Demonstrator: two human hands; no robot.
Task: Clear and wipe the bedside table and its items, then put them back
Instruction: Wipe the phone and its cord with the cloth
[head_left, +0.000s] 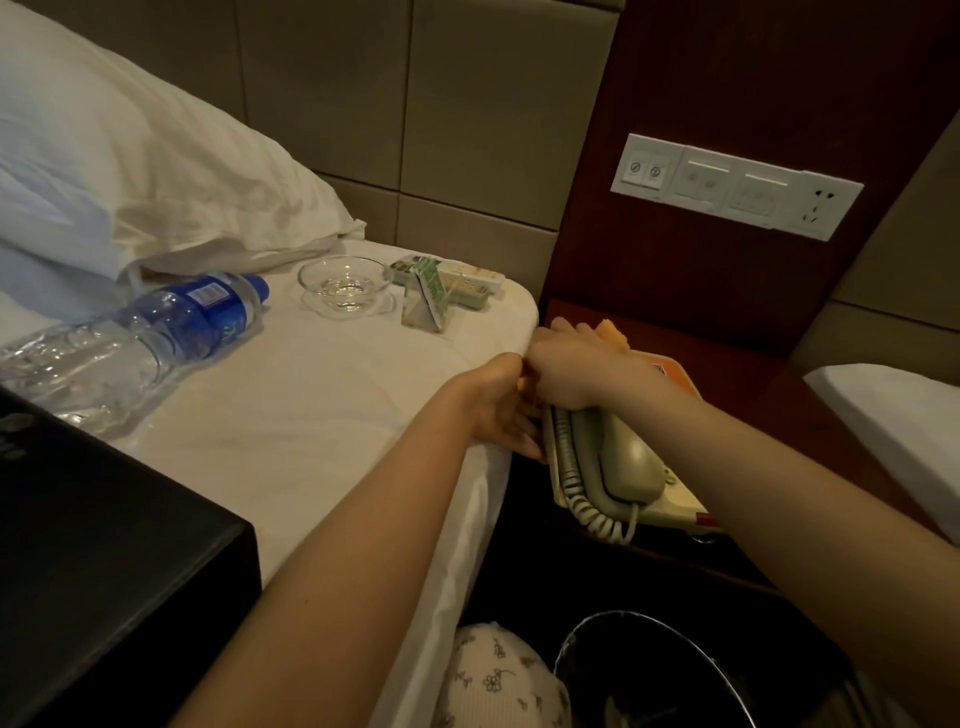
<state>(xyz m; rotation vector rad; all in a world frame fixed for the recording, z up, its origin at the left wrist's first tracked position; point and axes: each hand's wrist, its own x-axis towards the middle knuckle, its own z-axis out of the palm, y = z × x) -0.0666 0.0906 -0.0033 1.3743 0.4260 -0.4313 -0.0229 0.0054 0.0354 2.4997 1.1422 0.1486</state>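
Right hand (571, 371) clenched on orange cloth (615, 335), wiping telephone (628, 467) | left hand (496, 410) straight-fingered, bracing its side | bottle (156, 332), glass dish (345, 286) parked on bed (311, 395), freeing worktop (737, 384)

Bedside table (779, 395): dark red-brown wood, at 3 o'clock in the view.

Telephone (628, 467): beige, corded, handset in cradle, coiled cord along its left side. It sits on the table's near-left corner.

Orange cloth (615, 332): bunched at the telephone's 12 o'clock, gripped by the right hand (571, 369).

On the bed sheet (311, 389):
- Water bottle (135, 338), on its side at 9 o'clock, blue cap toward 2 o'clock.
- Glass dish (345, 286), upright at 11 o'clock.
- Green-white tent card (426, 301), at the dish's 3 o'clock.
- Black box (104, 571), at 8 o'clock.
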